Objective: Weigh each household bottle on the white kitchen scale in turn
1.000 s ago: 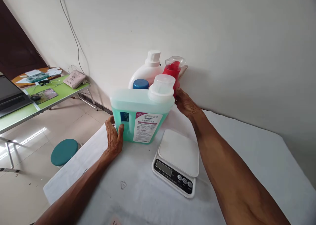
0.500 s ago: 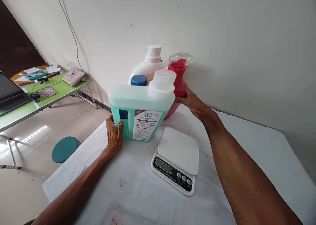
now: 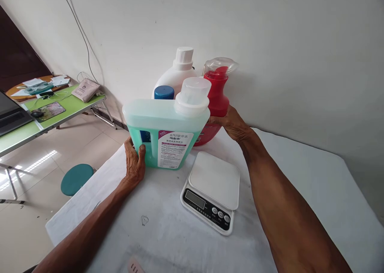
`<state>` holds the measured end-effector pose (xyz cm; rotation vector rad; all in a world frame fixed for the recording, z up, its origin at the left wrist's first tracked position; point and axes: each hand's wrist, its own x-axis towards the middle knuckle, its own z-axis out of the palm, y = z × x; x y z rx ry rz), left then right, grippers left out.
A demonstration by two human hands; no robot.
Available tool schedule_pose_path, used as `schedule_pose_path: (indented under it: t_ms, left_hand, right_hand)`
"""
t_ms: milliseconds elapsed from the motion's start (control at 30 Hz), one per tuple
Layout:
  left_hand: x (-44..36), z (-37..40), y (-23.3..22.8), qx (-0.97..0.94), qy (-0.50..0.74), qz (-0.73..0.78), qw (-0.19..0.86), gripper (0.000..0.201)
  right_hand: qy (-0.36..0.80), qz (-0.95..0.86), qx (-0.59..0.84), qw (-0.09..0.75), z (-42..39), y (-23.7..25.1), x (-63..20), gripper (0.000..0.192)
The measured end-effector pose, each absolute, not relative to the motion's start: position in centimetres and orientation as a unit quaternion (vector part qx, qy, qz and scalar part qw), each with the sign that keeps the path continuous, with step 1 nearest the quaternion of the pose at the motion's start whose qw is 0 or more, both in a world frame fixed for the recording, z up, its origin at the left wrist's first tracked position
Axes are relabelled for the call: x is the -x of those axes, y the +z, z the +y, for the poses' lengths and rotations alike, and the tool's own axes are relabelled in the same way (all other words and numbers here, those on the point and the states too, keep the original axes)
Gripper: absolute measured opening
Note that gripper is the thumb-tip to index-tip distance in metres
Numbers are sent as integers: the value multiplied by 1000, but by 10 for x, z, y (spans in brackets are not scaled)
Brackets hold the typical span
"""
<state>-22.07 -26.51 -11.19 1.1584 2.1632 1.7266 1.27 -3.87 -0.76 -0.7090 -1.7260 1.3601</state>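
My left hand grips the lower left side of a large jug of green liquid, with the thumb on the near side and the other fingers largely hidden behind it. The jug has a clear cap and a white label. Around the body of a red bottle is my right hand, part of its fingers hidden. Clear plastic covers the red bottle's top. Behind the jug stand a white bottle and a bottle with a blue cap, its body mostly hidden.
A white digital kitchen scale lies on the white-covered table, in front of the bottles. The wall rises behind. To the left are a teal stool and a green table with a laptop.
The view has shifted slightly, so everything sits a little further left. Both hands keep their hold; the green jug looks slightly nearer to me.
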Motion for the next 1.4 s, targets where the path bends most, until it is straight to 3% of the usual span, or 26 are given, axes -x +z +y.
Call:
schedule_pose_path:
  t_ms: [300,800,900,1033,1100,1200,1300,1400]
  left_hand:
    - [221,-269,-108,-403,544,731,84,83]
    - [224,-270,-115,-423,555,713,68,81]
    - [228,-271,-115,-454,569,686,-16,73]
    - [219,-283,-93,-525,579,580,-230,70]
    - [199,-290,-72,-570,581,519,-261,67]
    - [152,-286,-33,-663,595,426,-158,57]
    - [97,-251,-3,-738,530,411,67,38]
    - [50,-189,8,-756,408,474,193,42]
  right_hand:
    - [495,-646,317,486,-53,-15,-16,73]
    - [430,-613,406,523,-67,-7,-71,75]
    - [396,-596,451,534,-68,-10,-98,78]
    - [364,-572,485,552,-74,-15,-132,76]
    - [359,-559,498,557,-80,-16,-146,74]
    - [343,-549,523,554,-92,-14,-166,71]
    - [333,-538,545,551,-103,-13,-184,68]
    - [332,-524,550,560,-111,-13,-198,70]
